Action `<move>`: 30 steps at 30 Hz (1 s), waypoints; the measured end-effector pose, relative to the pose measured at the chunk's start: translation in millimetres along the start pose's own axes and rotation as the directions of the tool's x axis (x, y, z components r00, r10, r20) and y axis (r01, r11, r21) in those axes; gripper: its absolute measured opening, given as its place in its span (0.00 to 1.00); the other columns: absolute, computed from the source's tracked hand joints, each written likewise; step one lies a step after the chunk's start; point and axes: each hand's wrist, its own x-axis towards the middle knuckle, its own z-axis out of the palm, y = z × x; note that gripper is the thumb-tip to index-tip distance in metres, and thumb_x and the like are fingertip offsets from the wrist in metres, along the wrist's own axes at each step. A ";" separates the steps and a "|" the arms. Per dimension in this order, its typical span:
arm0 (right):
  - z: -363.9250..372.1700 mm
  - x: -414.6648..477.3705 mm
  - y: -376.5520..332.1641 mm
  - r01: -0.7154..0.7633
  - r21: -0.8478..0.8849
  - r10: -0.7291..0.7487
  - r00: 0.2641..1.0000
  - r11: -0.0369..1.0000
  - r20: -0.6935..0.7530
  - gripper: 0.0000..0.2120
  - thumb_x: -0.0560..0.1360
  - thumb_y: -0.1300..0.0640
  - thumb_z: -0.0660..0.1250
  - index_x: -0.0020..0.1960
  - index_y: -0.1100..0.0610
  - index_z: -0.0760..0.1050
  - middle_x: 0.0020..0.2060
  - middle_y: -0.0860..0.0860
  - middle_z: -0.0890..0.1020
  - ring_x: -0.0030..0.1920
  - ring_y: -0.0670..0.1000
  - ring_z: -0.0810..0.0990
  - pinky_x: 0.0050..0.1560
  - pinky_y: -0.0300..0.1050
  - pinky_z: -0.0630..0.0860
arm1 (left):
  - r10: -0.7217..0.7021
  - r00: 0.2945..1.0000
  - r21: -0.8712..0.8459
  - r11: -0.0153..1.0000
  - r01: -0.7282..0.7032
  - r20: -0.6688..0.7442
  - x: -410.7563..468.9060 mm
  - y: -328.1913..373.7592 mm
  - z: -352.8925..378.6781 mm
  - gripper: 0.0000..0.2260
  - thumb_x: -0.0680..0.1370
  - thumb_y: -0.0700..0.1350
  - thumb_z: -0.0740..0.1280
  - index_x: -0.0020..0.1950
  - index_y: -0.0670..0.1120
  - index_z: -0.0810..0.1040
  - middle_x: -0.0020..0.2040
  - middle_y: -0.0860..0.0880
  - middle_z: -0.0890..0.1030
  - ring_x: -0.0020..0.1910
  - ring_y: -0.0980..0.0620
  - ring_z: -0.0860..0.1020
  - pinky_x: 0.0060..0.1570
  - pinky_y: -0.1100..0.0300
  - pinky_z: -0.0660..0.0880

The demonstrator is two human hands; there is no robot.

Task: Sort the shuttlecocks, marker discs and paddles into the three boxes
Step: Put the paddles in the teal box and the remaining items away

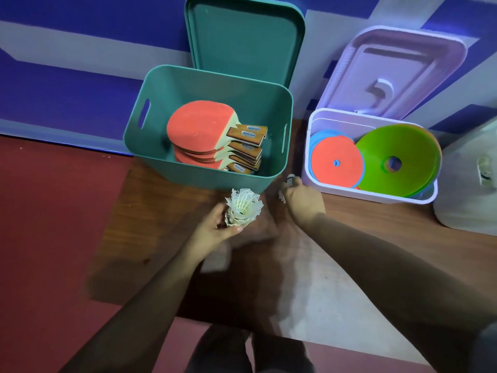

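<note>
Shuttlecocks [243, 210]: nested white stack, upright, gripped from below by left hand [215, 227], just in front of green box [188, 87]. Right hand [305, 201]: between two boxes, fingers curled over small white object [281, 196], too blurred to identify. Paddles [199, 125]: red-faced, stacked in green box. Marker discs [336, 162]: orange, blue, green, in white box [376, 197] to right. Both boxes on brown tabletop [150, 224]. Green lid [242, 41], lilac lid [398, 65] propped upright behind their boxes.
</note>
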 end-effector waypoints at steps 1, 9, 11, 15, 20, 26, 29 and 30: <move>-4.9 -7.8 0.8 0.019 -0.020 -0.019 1.000 1.000 -0.012 0.15 0.77 0.61 0.60 0.63 0.56 0.72 0.58 0.59 0.75 0.50 0.61 0.80 0.40 0.48 0.71 | -0.004 1.000 0.006 1.000 0.004 0.011 0.1 2.1 -1.1 0.31 0.64 0.50 0.76 0.65 0.47 0.73 0.62 0.48 0.81 0.61 0.50 0.78 0.65 0.55 0.71; -62.1 -70.5 26.7 0.019 0.438 0.091 0.969 0.899 -0.228 0.10 0.77 0.59 0.61 0.57 0.51 0.71 0.42 0.55 0.83 0.41 0.62 0.80 0.36 0.53 0.76 | 0.049 0.986 0.123 0.990 -0.070 0.162 -1.2 55.3 4.4 0.26 0.67 0.34 0.74 0.62 0.50 0.72 0.58 0.50 0.80 0.53 0.65 0.79 0.56 0.70 0.72; -90.5 -88.3 40.3 0.060 0.562 0.158 0.930 0.825 -0.331 0.08 0.78 0.57 0.63 0.57 0.50 0.71 0.42 0.51 0.84 0.38 0.57 0.80 0.37 0.48 0.73 | 0.094 0.978 0.177 0.976 -0.128 0.188 -0.4 76.9 8.3 0.26 0.67 0.38 0.75 0.60 0.54 0.73 0.59 0.52 0.80 0.56 0.61 0.79 0.58 0.66 0.72; -147.2 -116.0 64.4 0.106 0.752 0.351 0.836 0.651 -0.421 0.05 0.76 0.57 0.66 0.51 0.50 0.73 0.38 0.46 0.83 0.34 0.46 0.79 0.37 0.45 0.73 | 0.183 0.946 0.210 0.947 -0.243 0.268 -0.7 127.4 25.5 0.26 0.66 0.41 0.76 0.59 0.59 0.74 0.57 0.57 0.82 0.58 0.53 0.79 0.61 0.61 0.72; -188.6 -137.4 81.3 0.078 0.724 0.372 0.817 0.685 -0.440 0.04 0.74 0.58 0.67 0.47 0.50 0.76 0.36 0.44 0.81 0.37 0.47 0.82 0.42 0.51 0.79 | 0.342 0.872 0.212 0.878 -0.429 0.349 -2.0 202.8 58.7 0.29 0.67 0.40 0.78 0.62 0.62 0.73 0.59 0.57 0.81 0.58 0.57 0.79 0.61 0.65 0.72; -221.0 -158.2 115.7 0.140 0.898 0.537 0.759 0.417 -0.368 0.13 0.79 0.56 0.60 0.58 0.48 0.79 0.35 0.42 0.81 0.34 0.43 0.78 0.41 0.44 0.75 | 0.488 0.804 0.201 0.797 -0.569 0.340 0.8 279.3 106.2 0.20 0.69 0.41 0.78 0.56 0.55 0.75 0.52 0.58 0.81 0.50 0.59 0.78 0.52 0.68 0.72; -235.1 -175.7 140.6 0.171 0.946 0.562 0.770 0.275 -0.302 0.15 0.79 0.47 0.63 0.64 0.47 0.76 0.53 0.46 0.83 0.51 0.45 0.80 0.54 0.46 0.76 | 0.554 0.763 0.221 0.741 -0.634 0.333 5.0 313.1 136.8 0.19 0.69 0.44 0.78 0.54 0.58 0.76 0.51 0.62 0.80 0.51 0.60 0.77 0.52 0.69 0.72; -235.2 -180.7 152.2 0.166 0.942 0.547 0.779 0.292 -0.307 0.17 0.78 0.44 0.65 0.65 0.45 0.75 0.57 0.46 0.81 0.54 0.45 0.80 0.57 0.45 0.76 | 0.569 0.746 0.237 0.717 -0.656 0.346 7.2 323.3 149.5 0.19 0.69 0.45 0.78 0.55 0.57 0.76 0.51 0.62 0.80 0.51 0.60 0.77 0.52 0.69 0.72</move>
